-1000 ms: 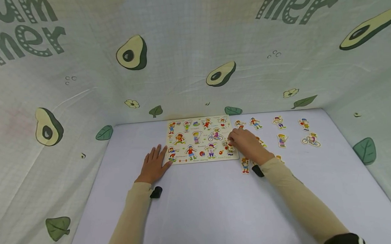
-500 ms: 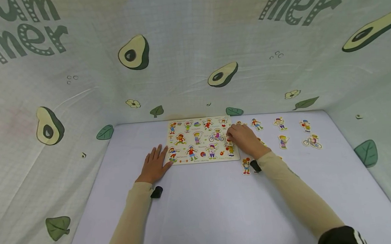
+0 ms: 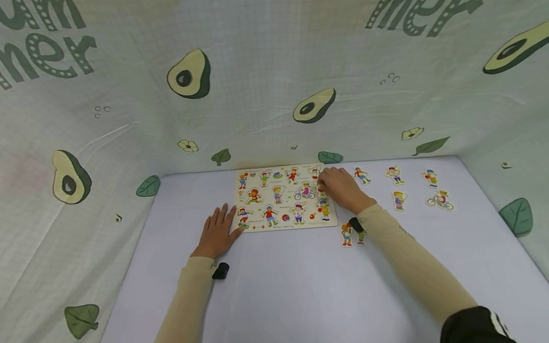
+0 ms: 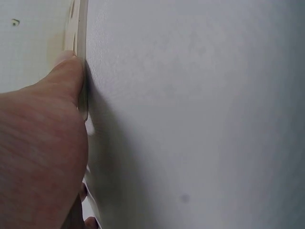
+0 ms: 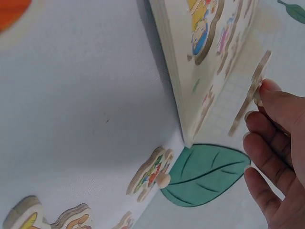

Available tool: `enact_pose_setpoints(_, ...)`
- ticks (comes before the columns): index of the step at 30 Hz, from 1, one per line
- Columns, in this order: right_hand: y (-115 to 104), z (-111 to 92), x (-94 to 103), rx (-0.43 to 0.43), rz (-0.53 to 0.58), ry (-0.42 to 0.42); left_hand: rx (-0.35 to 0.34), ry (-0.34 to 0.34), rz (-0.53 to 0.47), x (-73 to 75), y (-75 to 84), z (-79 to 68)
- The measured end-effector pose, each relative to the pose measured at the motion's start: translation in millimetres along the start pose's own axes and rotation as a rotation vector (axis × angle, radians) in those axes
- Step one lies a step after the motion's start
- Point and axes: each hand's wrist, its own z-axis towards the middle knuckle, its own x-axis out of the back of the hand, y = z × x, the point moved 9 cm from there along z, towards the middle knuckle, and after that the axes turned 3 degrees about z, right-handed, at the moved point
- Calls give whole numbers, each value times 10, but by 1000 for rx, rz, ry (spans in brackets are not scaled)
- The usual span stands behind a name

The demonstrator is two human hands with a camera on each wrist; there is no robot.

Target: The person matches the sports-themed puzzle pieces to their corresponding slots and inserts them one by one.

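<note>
My left hand lies flat with fingers spread at the left end of a wooden picture puzzle board. In the left wrist view, its thumb presses the board's edge. My right hand is over the board's right side. The right wrist view shows the thumb and fingers pinching a thin wooden puzzle piece by its small knob, apart from the board and seen edge-on. The picture on this piece is hidden. Pictures of children doing sports cover the board.
Loose puzzle pieces lie right of the board, among them a cyclist piece, a piece with a stick and a piece near my right wrist. One knobbed piece shows beside the board. A cloth backdrop rises behind the table.
My right hand has moved a little away from me along the board's right side, still pinching the puzzle piece. The lower right figure on the board is now uncovered. My left hand stays put.
</note>
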Motion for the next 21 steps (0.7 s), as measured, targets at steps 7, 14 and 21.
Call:
enact_pose_setpoints(7,100,100,-52,-16,-12,-24,1,12,1,-11,-7,9)
enact_pose_setpoints(14,155,183,-29,-1,5,14,2,9,-13,1,-2,12)
enact_pose_setpoints(21,191,278,-33,0,5,16,15,-27,2,-39,-37,28)
